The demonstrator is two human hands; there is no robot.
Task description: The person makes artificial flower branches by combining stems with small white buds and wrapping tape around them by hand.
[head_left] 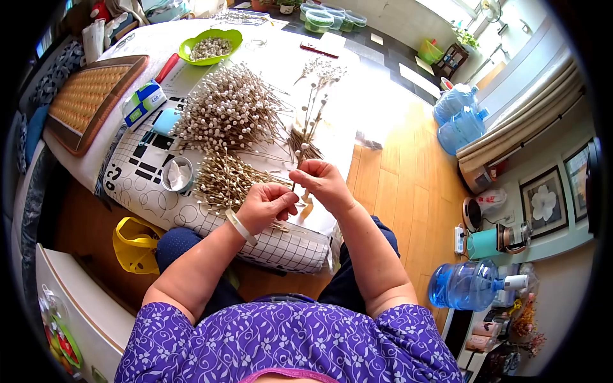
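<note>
Fingers pinched tight, the left hand (265, 207) and right hand (325, 185) hold a thin dark stem (294, 187) between them, a slender white-budded brown bunch (305, 148) lying lengthwise just beyond, nearer the right

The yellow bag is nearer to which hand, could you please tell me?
Left. The left hand is to the right of the yellow bag; the right hand is farther off on that same side.

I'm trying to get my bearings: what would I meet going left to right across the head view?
Brown-framed mat → small tub → the person's left hand → right hand → blue water bottles by the curtain → framed flower picture.
</note>
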